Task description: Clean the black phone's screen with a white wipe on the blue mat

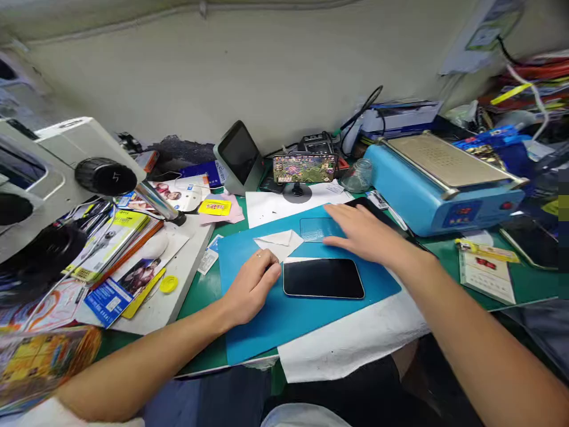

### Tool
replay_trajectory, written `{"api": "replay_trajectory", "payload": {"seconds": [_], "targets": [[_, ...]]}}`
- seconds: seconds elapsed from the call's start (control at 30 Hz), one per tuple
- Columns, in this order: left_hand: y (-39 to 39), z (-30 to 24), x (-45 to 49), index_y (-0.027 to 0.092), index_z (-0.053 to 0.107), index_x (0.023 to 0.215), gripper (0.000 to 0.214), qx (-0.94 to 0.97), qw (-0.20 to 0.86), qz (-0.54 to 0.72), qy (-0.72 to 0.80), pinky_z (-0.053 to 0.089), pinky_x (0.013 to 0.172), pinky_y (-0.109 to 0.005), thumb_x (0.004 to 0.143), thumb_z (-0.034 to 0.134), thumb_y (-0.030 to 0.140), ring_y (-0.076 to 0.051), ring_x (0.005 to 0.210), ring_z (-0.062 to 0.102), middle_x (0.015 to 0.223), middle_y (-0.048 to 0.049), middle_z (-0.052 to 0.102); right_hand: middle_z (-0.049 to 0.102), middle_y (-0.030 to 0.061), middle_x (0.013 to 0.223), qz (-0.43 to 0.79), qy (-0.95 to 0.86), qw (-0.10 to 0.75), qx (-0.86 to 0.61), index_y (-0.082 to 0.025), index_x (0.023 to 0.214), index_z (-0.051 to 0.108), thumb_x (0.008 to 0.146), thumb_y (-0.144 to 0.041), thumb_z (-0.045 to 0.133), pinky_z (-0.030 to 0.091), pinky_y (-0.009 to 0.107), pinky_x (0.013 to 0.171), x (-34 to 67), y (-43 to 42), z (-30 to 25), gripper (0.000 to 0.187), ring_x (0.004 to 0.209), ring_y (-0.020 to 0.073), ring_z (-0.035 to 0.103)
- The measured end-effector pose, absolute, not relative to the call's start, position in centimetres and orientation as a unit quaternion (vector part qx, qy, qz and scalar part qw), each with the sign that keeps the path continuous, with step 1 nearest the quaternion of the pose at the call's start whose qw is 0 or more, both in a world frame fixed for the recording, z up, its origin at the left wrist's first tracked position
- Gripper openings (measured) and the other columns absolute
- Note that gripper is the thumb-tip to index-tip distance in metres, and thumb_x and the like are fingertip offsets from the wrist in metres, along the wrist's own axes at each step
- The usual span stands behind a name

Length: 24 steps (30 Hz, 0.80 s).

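A phone (323, 278) with a dark screen lies face up on the blue mat (249, 332). Just left of it, my left hand (253, 286) rests on the mat with its fingers curled in; whatever they may hold is hidden. Above that hand lies a folded white sheet (281, 242), possibly a wipe. My right hand (362, 232) is open, fingers stretched out toward the left, above the phone's upper right. Its fingertips are at the edge of a thin clear rectangular sheet (316, 229), and I cannot tell whether they touch it.
Behind the mat, a small phone (304, 168) on a stand plays a game. A grey device with a screen (237, 157) stands beside it. At right sits a blue hot-plate machine (440, 190); at left, a microscope (89, 160) over stacked magazines (111, 246). A glass jar (357, 176) is near.
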<state>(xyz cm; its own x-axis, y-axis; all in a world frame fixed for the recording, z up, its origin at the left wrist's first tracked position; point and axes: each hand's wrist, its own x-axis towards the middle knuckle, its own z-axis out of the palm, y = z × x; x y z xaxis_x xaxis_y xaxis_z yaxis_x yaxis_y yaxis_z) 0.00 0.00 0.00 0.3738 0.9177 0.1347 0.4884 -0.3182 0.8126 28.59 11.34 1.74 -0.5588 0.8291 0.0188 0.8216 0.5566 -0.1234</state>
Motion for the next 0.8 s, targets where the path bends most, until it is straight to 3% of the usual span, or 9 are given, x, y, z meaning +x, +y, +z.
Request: {"api": "replay_trajectory", "payload": {"seconds": [0.1, 0.23, 0.33, 0.43, 0.6, 0.8], "targets": [[0.0, 0.3, 0.0, 0.022, 0.053, 0.095, 0.029, 0.753, 0.353, 0.307, 0.463, 0.044, 0.084, -0.037, 0.108, 0.036, 0.043, -0.022, 0.09, 0.054, 0.094, -0.0031, 0.058, 0.056, 0.0194, 0.149, 0.053, -0.89, 0.025, -0.453, -0.015, 0.146, 0.052, 0.094, -0.057, 0.051, 0.033, 0.066, 0.116, 30.7, 11.4, 2.0, 0.067, 0.139, 0.0407, 0.05], [0.0, 0.3, -0.1, 0.023, 0.055, 0.118, 0.027, 0.773, 0.322, 0.287, 0.465, 0.045, 0.097, -0.043, 0.104, 0.046, 0.045, -0.027, 0.111, 0.055, 0.116, -0.0079, 0.062, 0.063, 0.0158, 0.141, 0.047, -0.896, 0.043, -0.439, -0.017, 0.142, 0.056, 0.093, -0.056, 0.052, 0.038, 0.062, 0.115, 31.8, 11.0, 2.4, 0.062, 0.13, 0.038, 0.058], [-0.1, 0.1, -0.2, 0.024, 0.05, 0.133, 0.038, 0.79, 0.293, 0.268, 0.467, 0.042, 0.108, -0.049, 0.101, 0.053, 0.046, -0.03, 0.126, 0.051, 0.134, -0.0106, 0.059, 0.062, 0.0167, 0.141, 0.034, -0.889, 0.081, -0.449, -0.016, 0.145, 0.053, 0.095, -0.057, 0.051, 0.048, 0.057, 0.106, 32.0, 9.0, 2.5, 0.065, 0.127, 0.0375, 0.06], [-0.1, 0.1, -0.2, 0.023, 0.043, 0.144, 0.059, 0.797, 0.28, 0.26, 0.468, 0.038, 0.114, -0.053, 0.096, 0.062, 0.051, -0.033, 0.136, 0.045, 0.147, -0.0131, 0.05, 0.061, 0.0139, 0.142, 0.025, -0.877, 0.166, -0.45, -0.02, 0.145, 0.054, 0.096, -0.055, 0.053, 0.051, 0.051, 0.105, 31.9, 5.5, 2.2, 0.061, 0.126, 0.0332, 0.061], [0.0, -0.1, -0.3, 0.022, 0.036, 0.152, 0.09, 0.806, 0.283, 0.245, 0.459, 0.038, 0.115, -0.055, 0.082, 0.077, 0.06, -0.036, 0.139, 0.043, 0.151, -0.0143, 0.048, 0.062, 0.0111, 0.141, 0.049, -0.908, 0.183, -0.375, -0.024, 0.136, 0.063, 0.097, -0.042, 0.059, 0.055, 0.045, 0.102, 30.5, 1.0, 0.6, 0.043, 0.126, 0.0285, 0.062], [0.2, -0.3, -0.5, 0.025, 0.041, 0.15, 0.085, 0.841, 0.242, 0.228, 0.427, 0.038, 0.115, -0.054, 0.082, 0.079, 0.057, -0.035, 0.136, 0.045, 0.148, -0.0115, 0.053, 0.062, 0.0136, 0.14, 0.052, -0.913, 0.2, -0.352, -0.022, 0.135, 0.064, 0.097, -0.036, 0.06, 0.055, 0.049, 0.103, 29.3, 0.6, -0.7, 0.041, 0.128, 0.0301, 0.058]]}}
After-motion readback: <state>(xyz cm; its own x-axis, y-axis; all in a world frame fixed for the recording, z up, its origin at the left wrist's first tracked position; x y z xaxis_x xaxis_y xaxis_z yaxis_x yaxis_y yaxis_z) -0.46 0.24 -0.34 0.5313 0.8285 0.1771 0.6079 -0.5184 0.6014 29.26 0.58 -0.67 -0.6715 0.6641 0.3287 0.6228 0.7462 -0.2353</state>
